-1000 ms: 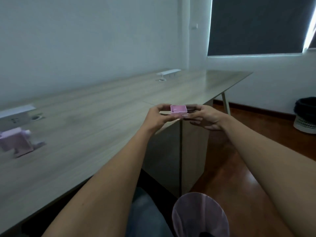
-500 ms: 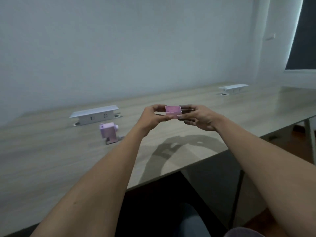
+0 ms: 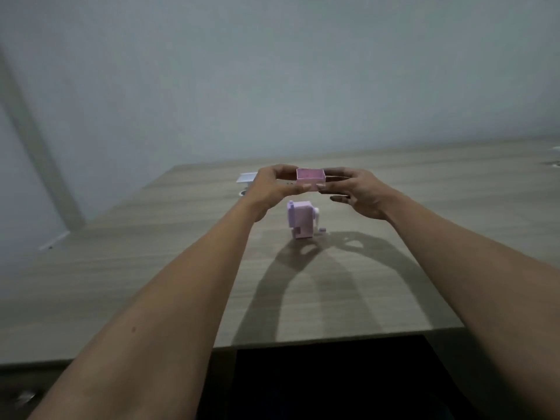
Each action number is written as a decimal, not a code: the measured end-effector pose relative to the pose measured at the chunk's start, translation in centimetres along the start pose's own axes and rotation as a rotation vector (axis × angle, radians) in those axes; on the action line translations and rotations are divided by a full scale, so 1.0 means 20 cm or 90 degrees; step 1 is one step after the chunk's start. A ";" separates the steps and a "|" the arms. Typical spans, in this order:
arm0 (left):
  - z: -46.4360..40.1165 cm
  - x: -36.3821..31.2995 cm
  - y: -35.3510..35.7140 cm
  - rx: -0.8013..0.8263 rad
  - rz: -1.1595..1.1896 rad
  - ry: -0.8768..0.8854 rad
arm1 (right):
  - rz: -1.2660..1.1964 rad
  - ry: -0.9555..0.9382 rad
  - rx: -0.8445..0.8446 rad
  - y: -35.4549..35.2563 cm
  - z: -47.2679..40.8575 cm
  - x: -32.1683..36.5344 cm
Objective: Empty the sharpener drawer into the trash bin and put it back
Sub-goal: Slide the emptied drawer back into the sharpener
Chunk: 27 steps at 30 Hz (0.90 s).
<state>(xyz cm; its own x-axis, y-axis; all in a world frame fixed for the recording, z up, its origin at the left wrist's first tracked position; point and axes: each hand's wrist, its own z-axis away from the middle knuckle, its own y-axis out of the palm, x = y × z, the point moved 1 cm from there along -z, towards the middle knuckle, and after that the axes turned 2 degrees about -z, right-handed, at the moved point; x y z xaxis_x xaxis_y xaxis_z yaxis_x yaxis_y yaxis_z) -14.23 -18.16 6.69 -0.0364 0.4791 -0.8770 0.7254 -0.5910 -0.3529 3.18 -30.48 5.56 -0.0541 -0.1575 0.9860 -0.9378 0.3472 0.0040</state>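
Note:
A small pink open-topped sharpener drawer (image 3: 310, 178) is held level in the air between both hands. My left hand (image 3: 271, 189) pinches its left end and my right hand (image 3: 356, 192) pinches its right end. Directly below the drawer, on the wooden desk (image 3: 181, 268), stands the lilac pencil sharpener (image 3: 301, 219), upright, with its white crank on the right side. The drawer's inside looks bare pink. No trash bin is in view.
A white socket box (image 3: 247, 178) sits on the desk behind my left hand, by a round cable hole. The grey wall lies behind the desk. The desk's near edge runs across below my forearms, with dark space under it.
My view has swung left from the room and floor back to the desk. The sharpener, at far left a second ago, now sits right under the drawer held in both hands.

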 end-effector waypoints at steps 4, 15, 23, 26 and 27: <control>-0.02 0.08 -0.11 -0.027 0.016 -0.027 | 0.049 -0.007 0.020 0.06 -0.13 -0.05; 0.02 0.45 -0.23 -0.103 0.071 -0.124 | 0.166 0.006 0.006 -0.01 -0.23 -0.24; 0.09 0.61 -0.17 -0.042 0.029 -0.203 | 0.183 0.018 0.045 0.00 -0.26 -0.29; 0.10 0.61 -0.14 -0.016 0.040 -0.212 | 0.179 0.016 0.052 0.01 -0.26 -0.29; 0.10 0.62 -0.14 -0.012 0.039 -0.214 | 0.174 0.018 0.052 0.01 -0.26 -0.30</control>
<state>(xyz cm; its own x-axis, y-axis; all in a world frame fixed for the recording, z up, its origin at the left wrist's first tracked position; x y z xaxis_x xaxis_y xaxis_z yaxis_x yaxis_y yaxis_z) -18.11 -12.00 -3.82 -0.2145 0.2003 -0.9560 0.7452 -0.5992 -0.2927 5.13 -24.75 0.55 -0.3007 -0.0422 0.9528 -0.9142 0.2974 -0.2754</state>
